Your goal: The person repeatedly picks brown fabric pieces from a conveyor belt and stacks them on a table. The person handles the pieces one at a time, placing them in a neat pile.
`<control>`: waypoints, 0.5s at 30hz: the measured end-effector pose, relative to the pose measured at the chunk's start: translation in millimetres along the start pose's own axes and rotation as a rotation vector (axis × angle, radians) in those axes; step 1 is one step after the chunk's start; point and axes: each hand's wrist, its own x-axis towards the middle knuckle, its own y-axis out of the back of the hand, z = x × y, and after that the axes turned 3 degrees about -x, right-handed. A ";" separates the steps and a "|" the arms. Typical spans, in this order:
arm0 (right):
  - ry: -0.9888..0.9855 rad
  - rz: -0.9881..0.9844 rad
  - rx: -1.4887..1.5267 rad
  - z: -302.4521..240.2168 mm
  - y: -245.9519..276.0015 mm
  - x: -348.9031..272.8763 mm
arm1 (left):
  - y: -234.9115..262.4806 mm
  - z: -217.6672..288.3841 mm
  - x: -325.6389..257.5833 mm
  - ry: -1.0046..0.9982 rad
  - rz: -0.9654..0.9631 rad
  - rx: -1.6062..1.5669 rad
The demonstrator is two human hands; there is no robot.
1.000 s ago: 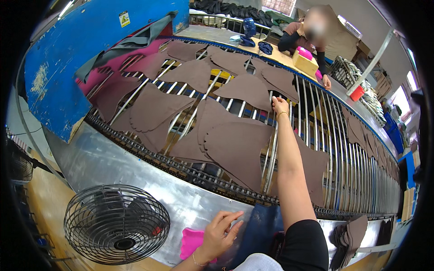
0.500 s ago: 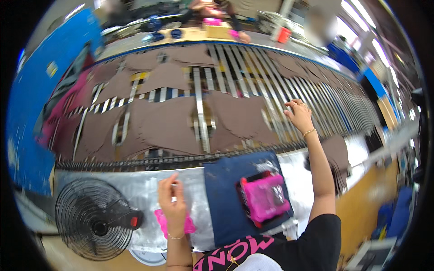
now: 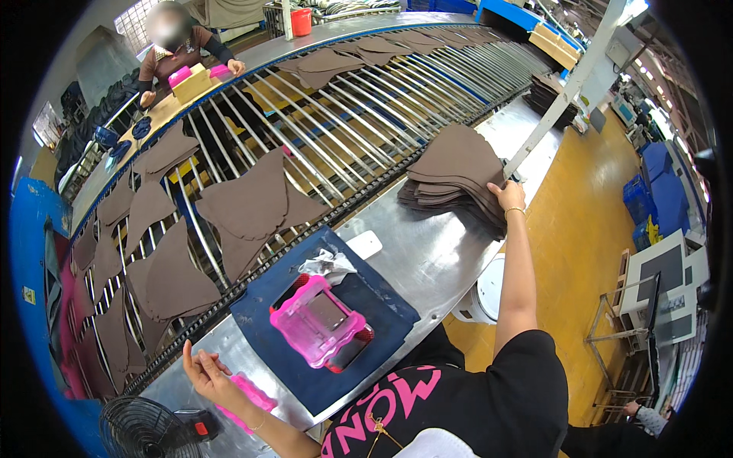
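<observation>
One brown stack (image 3: pixel 460 162) is reaching the metal tabletop's (image 3: pixel 450 261) outer edge; many brown pieces (image 3: pixel 248 195) are lying unstacked along the conveyor (image 3: pixel 416 111). Your right hand (image 3: pixel 508 197), fingers bent, is touching the stack's outer edge, grip unclear; your left hand (image 3: pixel 212 382) is hovering, fingers loosely spread, empty.
</observation>
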 end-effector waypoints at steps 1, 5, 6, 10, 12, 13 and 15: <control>-0.020 -0.039 -0.010 -4.0 6.3 0.6 | -4.7 3.2 -1.8 -0.008 -0.013 -0.006; 0.017 0.099 -0.035 -19.7 25.8 -8.0 | -13.6 13.5 -5.6 -0.026 -0.028 -0.007; 0.153 0.194 -0.066 -15.4 24.3 -7.3 | -16.0 15.4 -5.5 -0.025 -0.029 -0.004; 0.332 0.110 0.022 -16.6 26.3 -2.8 | -19.2 17.9 1.4 -0.043 -0.084 0.056; 0.456 0.137 0.166 -38.2 54.6 -28.9 | -20.7 23.1 2.0 -0.048 -0.096 0.078; 0.556 0.176 0.186 -48.2 66.4 -35.3 | -22.8 26.0 4.1 -0.049 -0.100 0.088; 0.601 0.124 0.341 -72.3 104.6 -71.0 | -34.1 30.4 11.1 -0.082 -0.175 0.086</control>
